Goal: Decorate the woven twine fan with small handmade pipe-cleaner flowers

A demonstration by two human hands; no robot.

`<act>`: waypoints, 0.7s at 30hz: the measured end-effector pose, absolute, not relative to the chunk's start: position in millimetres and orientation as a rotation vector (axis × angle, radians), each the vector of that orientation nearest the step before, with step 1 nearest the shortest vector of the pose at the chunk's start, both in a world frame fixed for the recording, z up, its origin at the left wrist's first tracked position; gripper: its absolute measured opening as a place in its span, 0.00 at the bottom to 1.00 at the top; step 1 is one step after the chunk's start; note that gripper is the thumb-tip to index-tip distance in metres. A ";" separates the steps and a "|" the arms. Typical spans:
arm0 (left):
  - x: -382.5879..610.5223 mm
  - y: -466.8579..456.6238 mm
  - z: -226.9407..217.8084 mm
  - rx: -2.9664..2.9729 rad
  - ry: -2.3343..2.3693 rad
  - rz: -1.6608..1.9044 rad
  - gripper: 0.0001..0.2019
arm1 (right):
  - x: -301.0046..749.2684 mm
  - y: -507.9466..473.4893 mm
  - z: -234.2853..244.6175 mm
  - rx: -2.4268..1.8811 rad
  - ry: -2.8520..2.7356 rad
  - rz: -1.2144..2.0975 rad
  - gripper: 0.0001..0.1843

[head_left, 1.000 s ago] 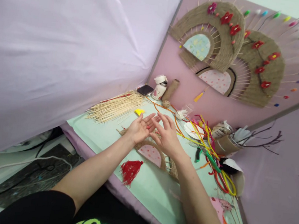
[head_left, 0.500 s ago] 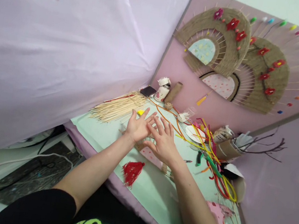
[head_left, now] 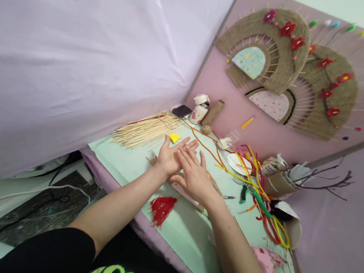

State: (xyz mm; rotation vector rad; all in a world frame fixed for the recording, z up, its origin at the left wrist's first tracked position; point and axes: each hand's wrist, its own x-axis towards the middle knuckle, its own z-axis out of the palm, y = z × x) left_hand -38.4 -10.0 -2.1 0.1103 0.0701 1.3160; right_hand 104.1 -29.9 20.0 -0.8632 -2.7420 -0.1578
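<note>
My left hand [head_left: 170, 156] is held palm up above the pale green table [head_left: 187, 230], fingers stretched out and empty. My right hand [head_left: 193, 175] lies across it with fingers spread, its fingertips resting on the left palm, and it holds nothing. Under both hands lies a woven twine fan [head_left: 215, 185], mostly hidden by them. A red tassel [head_left: 160, 208] lies on the table just below my left wrist.
A bundle of bamboo sticks [head_left: 142, 131] lies at the far left, a yellow scrap [head_left: 174, 138] beside it. Coloured pipe cleaners [head_left: 255, 185], a white can [head_left: 199, 111], a twine roll [head_left: 213, 112] and a phone [head_left: 181, 111] sit behind. Two finished fans [head_left: 286, 69] hang on the pink wall.
My right hand has slid left over my left palm, covering more of the fan beneath. The view has shifted slightly.
</note>
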 end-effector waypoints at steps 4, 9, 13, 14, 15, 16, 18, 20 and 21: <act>-42.9 -8.5 -5.1 0.074 0.073 1.377 0.36 | 102.9 -34.2 23.0 -0.852 -2.772 -0.117 0.42; -42.1 -10.1 -2.5 0.094 0.105 1.296 0.38 | 101.4 -31.3 20.0 -0.872 -2.756 -0.058 0.46; -46.0 -7.7 -4.3 0.063 0.109 1.363 0.36 | 102.7 -31.7 20.5 -0.801 -2.789 -0.027 0.47; -46.5 -7.2 -5.2 0.068 0.103 1.368 0.36 | 103.1 -31.4 21.0 -0.824 -2.777 -0.028 0.47; -46.5 -6.8 -6.1 0.075 0.101 1.362 0.36 | 103.3 -31.0 21.2 -0.849 -2.763 -0.027 0.47; -46.2 -6.6 -6.9 0.083 0.105 1.346 0.36 | 103.2 -30.8 21.2 -0.864 -2.754 -0.024 0.48; -45.3 -6.5 -7.7 0.090 0.121 1.312 0.37 | 102.9 -30.8 20.8 -0.836 -2.759 -0.013 0.48; -45.7 -6.6 -7.5 0.074 0.130 1.310 0.38 | 103.1 -31.1 20.7 -0.767 -2.783 -0.006 0.49; -46.3 -6.7 -7.2 0.062 0.128 1.321 0.37 | 103.6 -30.9 20.9 -0.747 -2.790 -0.005 0.49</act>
